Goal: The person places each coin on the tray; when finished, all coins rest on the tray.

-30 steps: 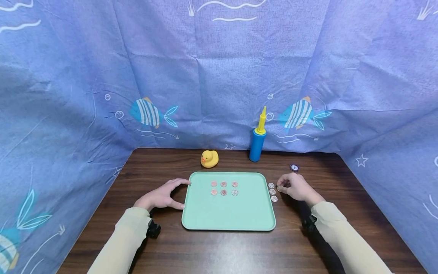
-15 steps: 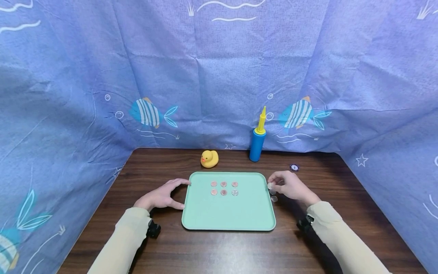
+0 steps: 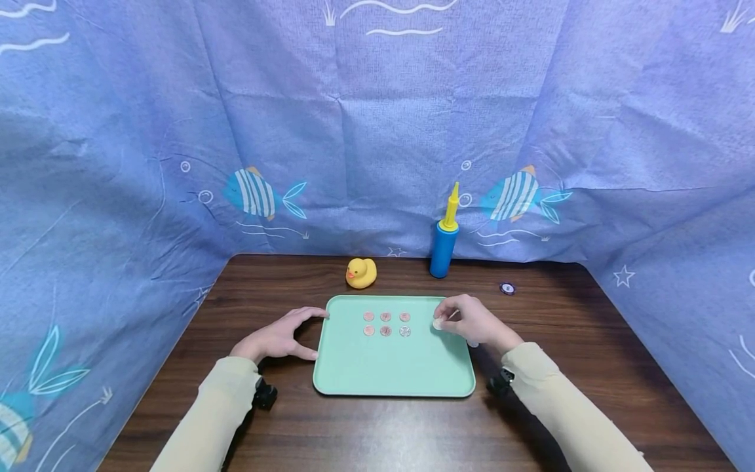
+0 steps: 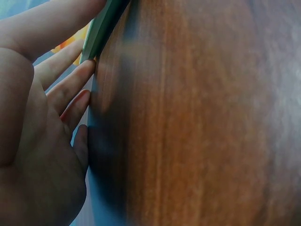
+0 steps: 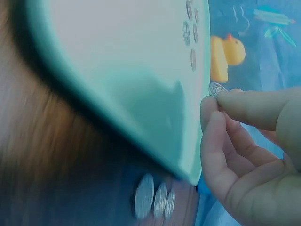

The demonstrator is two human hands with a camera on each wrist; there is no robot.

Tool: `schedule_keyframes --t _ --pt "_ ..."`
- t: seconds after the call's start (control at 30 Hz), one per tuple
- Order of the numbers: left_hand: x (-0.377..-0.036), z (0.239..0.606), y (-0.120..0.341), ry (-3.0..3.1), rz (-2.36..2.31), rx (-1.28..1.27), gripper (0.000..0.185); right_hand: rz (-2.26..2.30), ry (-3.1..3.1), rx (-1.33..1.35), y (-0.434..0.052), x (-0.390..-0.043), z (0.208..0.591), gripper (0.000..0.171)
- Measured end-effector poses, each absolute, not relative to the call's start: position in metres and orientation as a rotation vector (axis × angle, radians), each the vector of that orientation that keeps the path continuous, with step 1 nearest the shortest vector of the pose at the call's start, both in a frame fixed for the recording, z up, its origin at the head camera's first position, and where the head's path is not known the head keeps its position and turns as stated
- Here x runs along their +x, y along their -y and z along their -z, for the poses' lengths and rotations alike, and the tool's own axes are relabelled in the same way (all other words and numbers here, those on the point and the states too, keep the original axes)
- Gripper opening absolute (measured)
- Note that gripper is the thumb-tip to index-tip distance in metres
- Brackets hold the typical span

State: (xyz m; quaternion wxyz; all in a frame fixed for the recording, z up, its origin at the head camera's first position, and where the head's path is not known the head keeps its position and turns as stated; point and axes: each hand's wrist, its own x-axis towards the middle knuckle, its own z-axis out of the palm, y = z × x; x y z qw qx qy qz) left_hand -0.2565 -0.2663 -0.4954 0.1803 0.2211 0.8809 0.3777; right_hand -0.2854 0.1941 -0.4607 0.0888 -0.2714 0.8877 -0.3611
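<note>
A silver coin (image 3: 438,324) is pinched between the thumb and fingertips of my right hand (image 3: 470,320), above the right part of the green tray (image 3: 389,370). In the right wrist view, that coin (image 5: 217,88) stands tilted at the fingertips. Several copper coins (image 3: 386,316) and one silver coin (image 3: 405,332) lie on the tray in two rows of three. Beyond the tray's right edge, three silver coins (image 5: 144,197) lie on the table, mostly covered by my hand in the head view. My left hand (image 3: 283,333) has its thumb and index finger spread against the tray's left edge.
Behind the tray sits a yellow rubber duck (image 3: 361,274). A blue hand pump (image 3: 445,244) with a yellow nozzle stands at the back of the wooden table (image 3: 377,432). A dark poker chip (image 3: 507,288) lies back right. Blue fish-print cloth (image 3: 389,144) surrounds the table.
My right hand has moved left with its silver coin, from beside the coins on the table to over the tray. The left hand has stayed in place.
</note>
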Motion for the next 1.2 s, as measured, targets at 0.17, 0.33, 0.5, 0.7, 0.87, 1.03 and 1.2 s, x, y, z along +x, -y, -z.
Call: schedule_keyframes --t 0.17,0.33,0.5,0.7,0.87,1.03,1.2 --pt "-0.257 0.496 0.267 -2.49 -1.063 0.648 0.088 1.065 -2.607 -0.876 -0.173 -0.284 0.464 0.004" --pt "-0.258 0.496 0.267 -2.486 -1.072 0.633 0.087 1.06 -2.572 -0.977 -0.153 -0.282 0.466 0.009" --pt "-0.259 0.498 0.267 -2.48 -1.081 0.616 0.087 1.057 -2.52 -1.042 -0.134 -0.278 0.465 0.012" --pt "-0.259 0.499 0.268 -2.488 -1.071 0.63 0.087 1.005 -2.487 -1.069 -0.113 -0.273 0.465 0.014" --pt "-0.259 0.498 0.269 -2.491 -1.062 0.644 0.087 0.956 -2.488 -1.099 -0.096 -0.269 0.467 0.012" --pt "-0.259 0.498 0.268 -2.488 -1.068 0.644 0.086 0.918 -2.513 -1.164 -0.085 -0.266 0.469 0.012" --pt "-0.259 0.499 0.268 -2.492 -1.063 0.643 0.087 0.882 -2.537 -1.157 -0.076 -0.263 0.471 0.013"
